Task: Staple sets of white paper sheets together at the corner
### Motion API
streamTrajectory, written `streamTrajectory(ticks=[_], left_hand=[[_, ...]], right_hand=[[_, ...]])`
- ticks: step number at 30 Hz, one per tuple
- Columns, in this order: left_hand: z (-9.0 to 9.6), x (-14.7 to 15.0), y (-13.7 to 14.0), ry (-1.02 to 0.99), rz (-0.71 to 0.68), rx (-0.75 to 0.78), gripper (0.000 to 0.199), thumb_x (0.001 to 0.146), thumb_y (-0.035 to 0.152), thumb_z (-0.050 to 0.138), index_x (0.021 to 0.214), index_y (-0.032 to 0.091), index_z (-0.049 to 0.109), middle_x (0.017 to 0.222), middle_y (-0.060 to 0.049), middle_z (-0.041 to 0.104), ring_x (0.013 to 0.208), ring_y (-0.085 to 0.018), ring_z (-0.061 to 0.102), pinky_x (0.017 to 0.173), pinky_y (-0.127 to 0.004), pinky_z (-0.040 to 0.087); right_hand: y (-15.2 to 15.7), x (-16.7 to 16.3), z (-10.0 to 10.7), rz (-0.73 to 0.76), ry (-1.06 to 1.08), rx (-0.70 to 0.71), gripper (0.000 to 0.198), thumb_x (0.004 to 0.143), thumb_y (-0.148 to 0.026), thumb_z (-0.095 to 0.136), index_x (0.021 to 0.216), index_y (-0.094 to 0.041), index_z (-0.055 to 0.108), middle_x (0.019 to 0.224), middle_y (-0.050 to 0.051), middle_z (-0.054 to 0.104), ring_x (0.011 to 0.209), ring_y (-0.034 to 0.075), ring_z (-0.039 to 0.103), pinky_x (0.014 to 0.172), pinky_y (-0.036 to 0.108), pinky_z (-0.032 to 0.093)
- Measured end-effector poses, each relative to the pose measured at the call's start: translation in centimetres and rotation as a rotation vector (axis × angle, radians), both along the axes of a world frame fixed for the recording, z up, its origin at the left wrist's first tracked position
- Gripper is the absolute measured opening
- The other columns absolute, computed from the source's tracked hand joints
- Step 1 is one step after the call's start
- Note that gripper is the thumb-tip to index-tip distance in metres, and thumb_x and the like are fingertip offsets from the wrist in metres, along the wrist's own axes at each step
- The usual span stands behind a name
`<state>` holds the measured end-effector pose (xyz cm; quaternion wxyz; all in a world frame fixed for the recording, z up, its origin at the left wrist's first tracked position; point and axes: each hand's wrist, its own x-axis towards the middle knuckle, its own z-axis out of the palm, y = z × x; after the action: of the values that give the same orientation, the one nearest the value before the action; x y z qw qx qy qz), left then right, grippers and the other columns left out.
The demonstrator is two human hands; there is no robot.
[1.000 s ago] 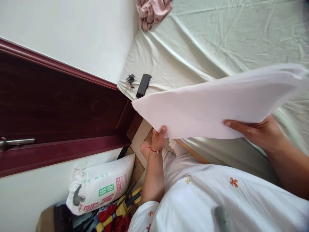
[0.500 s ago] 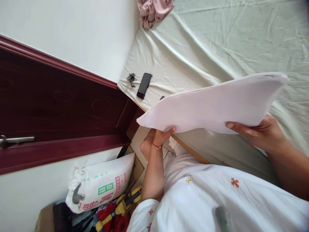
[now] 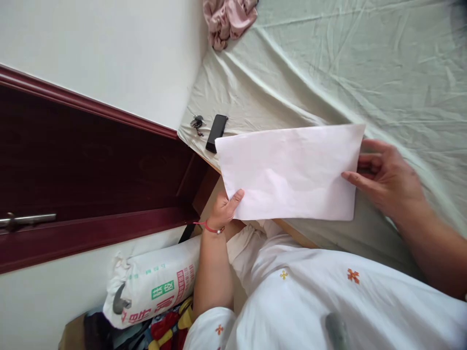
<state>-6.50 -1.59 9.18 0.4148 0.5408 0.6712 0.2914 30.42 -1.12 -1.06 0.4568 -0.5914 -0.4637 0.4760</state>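
A blank white stack of paper [image 3: 292, 170] is held up over the edge of the bed, its broad face turned toward me. My left hand [image 3: 224, 209] grips its lower left corner, thumb on the front and fingers hidden behind. At the right edge, my right hand [image 3: 386, 177] pinches the paper with the thumb on the front; the other fingers curl at the edge, their tips partly hidden behind it.
A black phone [image 3: 216, 133] and a bunch of keys [image 3: 197, 122] lie on the pale green bedsheet [image 3: 401, 63]. Pink cloth [image 3: 229, 22] is bunched by the wall. To the left are a dark red door [image 3: 91, 155] and a printed white sack [image 3: 156, 282].
The paper has gone from wide, tilted and bowed to flatter and facing me. Its right end has come left and down; my left hand has shifted left, and my right hand has moved up its edge.
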Motion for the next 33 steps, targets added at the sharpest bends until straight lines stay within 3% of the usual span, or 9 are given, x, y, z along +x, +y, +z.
streamTrajectory(ticks=[3,6,9,11,14,17,22,24,33], left_hand=[[2.9,-0.1,1.0,0.071,-0.123,-0.111,0.033,0.079,0.046,0.082,0.068,0.016,0.075,0.063,-0.004,0.067,0.070,-0.023,0.067,0.062,-0.028,0.053],[5.3,1.1,2.7,0.092,-0.326,-0.262,0.037,0.079,0.038,0.083,0.054,0.016,0.067,0.051,0.001,0.054,0.048,-0.011,0.046,0.045,-0.022,0.034],[6.7,3.2,5.1,0.055,-0.442,-0.348,0.033,0.077,0.031,0.084,0.054,0.016,0.067,0.051,0.002,0.055,0.047,-0.010,0.046,0.046,-0.021,0.034],[6.7,4.4,6.5,0.027,-0.438,-0.385,0.031,0.075,0.031,0.086,0.055,0.016,0.069,0.052,0.001,0.057,0.047,-0.012,0.051,0.046,-0.021,0.036],[4.9,5.0,8.1,-0.010,-0.472,-0.477,0.032,0.074,0.042,0.086,0.063,0.014,0.074,0.060,-0.002,0.066,0.051,-0.016,0.058,0.046,-0.022,0.041],[1.5,4.3,8.4,-0.077,-0.462,-0.509,0.039,0.075,0.052,0.084,0.072,0.013,0.078,0.068,-0.005,0.070,0.056,-0.016,0.060,0.049,-0.023,0.043],[-3.5,2.4,6.4,-0.138,-0.322,-0.333,0.043,0.076,0.056,0.082,0.090,0.015,0.081,0.084,-0.004,0.075,0.074,-0.018,0.066,0.067,-0.025,0.051],[-4.4,2.1,5.3,-0.158,-0.268,-0.287,0.041,0.074,0.052,0.085,0.091,0.016,0.080,0.087,-0.004,0.076,0.076,-0.017,0.066,0.071,-0.025,0.051],[-6.4,3.3,3.3,-0.246,0.229,-0.266,0.050,0.048,0.042,0.097,0.081,0.012,0.073,0.068,0.000,0.068,0.054,-0.007,0.051,0.048,-0.019,0.036]], right_hand=[[0.0,0.1,-0.3,-0.116,-0.254,0.240,0.093,0.076,-0.039,0.084,0.157,-0.030,0.040,0.146,0.012,0.060,0.131,0.029,0.062,0.111,0.052,0.053],[-0.2,0.1,0.4,-0.090,-0.363,0.359,0.084,0.084,-0.039,0.078,0.159,-0.030,0.041,0.153,0.013,0.054,0.140,0.030,0.055,0.118,0.052,0.046],[-0.4,0.1,1.4,0.002,-0.347,0.309,0.068,0.090,-0.045,0.070,0.153,-0.028,0.051,0.138,0.011,0.068,0.124,0.028,0.067,0.110,0.045,0.052],[-0.4,0.4,1.6,0.065,-0.389,0.184,0.052,0.091,-0.053,0.066,0.135,-0.025,0.069,0.105,0.006,0.078,0.090,0.024,0.074,0.084,0.037,0.059],[-0.2,1.1,1.5,0.130,-0.389,-0.011,0.047,0.089,-0.063,0.062,0.108,-0.024,0.080,0.070,0.000,0.071,0.058,0.016,0.060,0.053,0.028,0.044],[0.1,1.7,1.3,0.162,-0.298,-0.121,0.047,0.087,-0.064,0.062,0.101,-0.023,0.079,0.074,0.000,0.074,0.061,0.015,0.059,0.054,0.026,0.042],[0.7,1.9,2.0,0.248,-0.382,-0.235,0.045,0.083,-0.062,0.056,0.085,-0.023,0.077,0.064,0.000,0.071,0.054,0.016,0.057,0.052,0.028,0.040],[1.0,1.8,2.4,0.252,-0.415,-0.243,0.046,0.081,-0.063,0.054,0.082,-0.023,0.076,0.061,0.000,0.070,0.052,0.017,0.057,0.050,0.028,0.040],[1.1,1.7,2.8,0.269,-0.472,-0.304,0.040,0.078,-0.055,0.052,0.080,-0.024,0.077,0.060,0.001,0.068,0.053,0.019,0.057,0.053,0.031,0.040]])
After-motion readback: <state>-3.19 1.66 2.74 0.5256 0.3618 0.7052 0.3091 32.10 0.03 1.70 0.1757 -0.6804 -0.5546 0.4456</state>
